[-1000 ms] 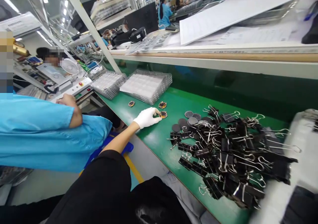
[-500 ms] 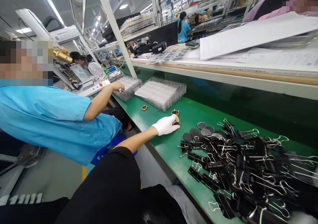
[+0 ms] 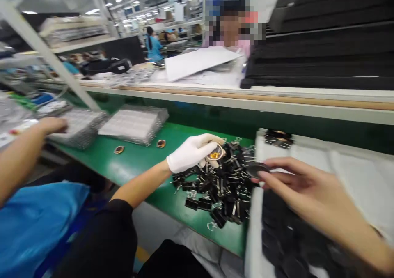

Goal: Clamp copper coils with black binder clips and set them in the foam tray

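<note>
My left hand (image 3: 192,151), in a white glove, grips a round gold-rimmed part (image 3: 215,152) that looks like a watch case, with an orange-gold patch inside. It hangs over a heap of black binder clips (image 3: 212,183) with wire handles. My bare right hand (image 3: 304,187) pinches a thin black disc (image 3: 257,169) between thumb and fingers, just right of the clips. Under that hand, many black discs (image 3: 286,245) lie on a white tray (image 3: 254,233). Two similar gold-rimmed parts, a left one (image 3: 118,149) and a right one (image 3: 161,143), rest on the green table.
Stacked clear plastic trays (image 3: 132,124) stand at the back left; a co-worker's arm (image 3: 27,150) reaches over another stack (image 3: 76,126). Binder clips hold something (image 3: 278,138) on the white tray's far corner. A shelf edge (image 3: 184,96) runs along the back, with papers and black trays above.
My view has turned right. My left hand has lifted the gold-rimmed part from the table and carried it right, over the clips. My right hand has come into view with a black disc.
</note>
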{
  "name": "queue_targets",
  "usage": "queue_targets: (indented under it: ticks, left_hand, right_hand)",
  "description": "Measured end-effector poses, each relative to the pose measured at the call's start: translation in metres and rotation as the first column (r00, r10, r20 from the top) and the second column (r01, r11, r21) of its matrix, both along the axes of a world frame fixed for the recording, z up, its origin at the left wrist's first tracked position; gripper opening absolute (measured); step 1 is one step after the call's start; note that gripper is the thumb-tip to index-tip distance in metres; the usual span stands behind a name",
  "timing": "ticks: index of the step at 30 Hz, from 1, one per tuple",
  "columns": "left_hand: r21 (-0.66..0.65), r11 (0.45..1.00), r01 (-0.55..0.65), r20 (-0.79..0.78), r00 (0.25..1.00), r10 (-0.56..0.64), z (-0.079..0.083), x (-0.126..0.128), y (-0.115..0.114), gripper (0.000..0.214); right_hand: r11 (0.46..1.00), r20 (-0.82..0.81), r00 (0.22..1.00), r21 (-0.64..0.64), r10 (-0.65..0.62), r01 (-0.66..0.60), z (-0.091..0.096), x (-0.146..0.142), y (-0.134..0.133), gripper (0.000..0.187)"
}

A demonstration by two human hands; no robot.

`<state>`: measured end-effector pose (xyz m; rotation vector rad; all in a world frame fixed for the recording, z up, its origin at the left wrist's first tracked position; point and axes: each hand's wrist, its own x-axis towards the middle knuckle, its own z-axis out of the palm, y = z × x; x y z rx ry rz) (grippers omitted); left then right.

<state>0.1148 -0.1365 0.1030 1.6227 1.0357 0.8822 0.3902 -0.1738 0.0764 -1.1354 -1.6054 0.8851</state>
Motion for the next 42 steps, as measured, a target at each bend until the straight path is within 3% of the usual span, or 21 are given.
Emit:
queue_targets:
  ticks: [1, 3, 4, 6, 11, 12, 13, 17, 21, 24, 28, 30, 33, 35, 37, 39, 40, 42]
  left_hand:
    - [-0.003, 0.999, 0.04, 0.002, 0.999, -0.04, 0.002, 0.011, 0.003, 0.04]
    - [-0.005, 0.995, 0.095, -0.038, 0.995, -0.095, 0.005, 0.031, 0.007, 0.039]
    - [-0.003, 0.993, 0.116, -0.061, 0.991, -0.116, 0.006, 0.04, 0.009, 0.038]
    - [0.009, 0.987, 0.161, -0.075, 0.984, -0.16, 0.006, 0.054, 0.012, 0.037]
    - [0.009, 0.965, 0.264, 0.01, 0.965, -0.264, 0.002, 0.068, 0.017, 0.045]
    - [0.005, 0.963, 0.271, 0.013, 0.963, -0.271, 0.0, 0.068, 0.017, 0.046]
    - [0.012, 0.963, 0.268, 0.005, 0.963, -0.269, -0.001, 0.067, 0.017, 0.046]
    - [0.198, 0.958, 0.205, -0.086, 0.978, -0.192, -0.004, 0.066, 0.014, 0.037]
    - [0.237, 0.936, 0.261, -0.053, 0.965, -0.256, -0.012, 0.068, 0.011, 0.041]
    - [0.265, 0.91, 0.318, -0.062, 0.948, -0.313, -0.02, 0.069, 0.013, 0.047]
    - [0.389, 0.865, 0.316, -0.28, 0.936, -0.215, -0.023, 0.062, 0.025, 0.056]
    - [0.434, 0.838, 0.331, -0.437, 0.891, -0.125, -0.019, 0.055, 0.034, 0.053]
    - [0.458, 0.756, 0.467, -0.69, 0.723, -0.029, -0.016, 0.049, 0.046, 0.044]
    - [0.419, 0.676, 0.606, -0.8, 0.599, -0.041, -0.02, 0.049, 0.049, 0.041]
    - [0.399, 0.592, 0.7, -0.843, 0.534, -0.063, -0.026, 0.053, 0.048, 0.034]
    - [0.41, 0.548, 0.73, -0.843, 0.533, -0.079, -0.029, 0.055, 0.047, 0.031]
    - [0.423, 0.554, 0.717, -0.826, 0.557, -0.09, -0.028, 0.055, 0.047, 0.031]
    - [0.489, 0.645, 0.587, -0.726, 0.684, -0.071, -0.022, 0.054, 0.046, 0.03]
  right_hand:
    - [1.0, -0.035, 0.999, 0.015, 0.02, -0.02, 0.002, -0.006, -0.001, 0.029]
    - [0.97, -0.038, 0.999, 0.241, -0.015, 0.024, 0.005, -0.016, 0.001, 0.013]
    - [0.929, -0.01, 1.0, 0.37, -0.027, 0.029, 0.005, -0.018, 0.003, 0.007]
    - [0.836, 0.055, 0.996, 0.548, -0.065, 0.025, 0.004, -0.019, 0.006, 0.016]
    - [0.644, 0.166, 0.967, 0.765, -0.195, -0.002, -0.001, -0.005, 0.007, 0.036]
    - [0.628, 0.192, 0.96, 0.778, -0.204, -0.022, -0.001, -0.003, 0.005, 0.037]
    - [0.648, 0.207, 0.96, 0.761, -0.191, -0.035, -0.001, -0.002, 0.004, 0.038]
    - [0.859, 0.119, 0.989, 0.512, -0.09, 0.017, 0.002, -0.008, 0.002, 0.029]
    - [0.941, -0.026, 0.988, 0.303, -0.152, 0.153, -0.003, -0.012, 0.007, 0.033]
    - [0.985, -0.069, 0.991, 0.12, -0.116, 0.123, -0.006, -0.01, 0.011, 0.039]
    - [0.996, -0.036, 0.997, -0.065, 0.064, -0.066, -0.007, -0.005, 0.015, 0.024]
    - [0.996, -0.053, 0.997, -0.069, 0.049, -0.052, -0.005, -0.004, 0.017, 0.016]
    - [0.997, -0.08, 0.994, -0.036, -0.071, 0.068, -0.004, 0.0, 0.021, 0.01]
    - [0.993, -0.099, 0.989, -0.052, -0.108, 0.104, -0.004, 0.005, 0.024, 0.009]
    - [0.992, -0.128, 0.986, -0.084, -0.108, 0.098, -0.006, 0.011, 0.027, 0.012]
    - [0.991, -0.158, 0.984, -0.12, -0.085, 0.067, -0.007, 0.016, 0.03, 0.017]
    - [0.99, -0.165, 0.984, -0.135, -0.066, 0.044, -0.007, 0.019, 0.031, 0.019]
    - [0.986, -0.143, 0.99, -0.162, 0.004, -0.027, -0.004, 0.022, 0.031, 0.021]
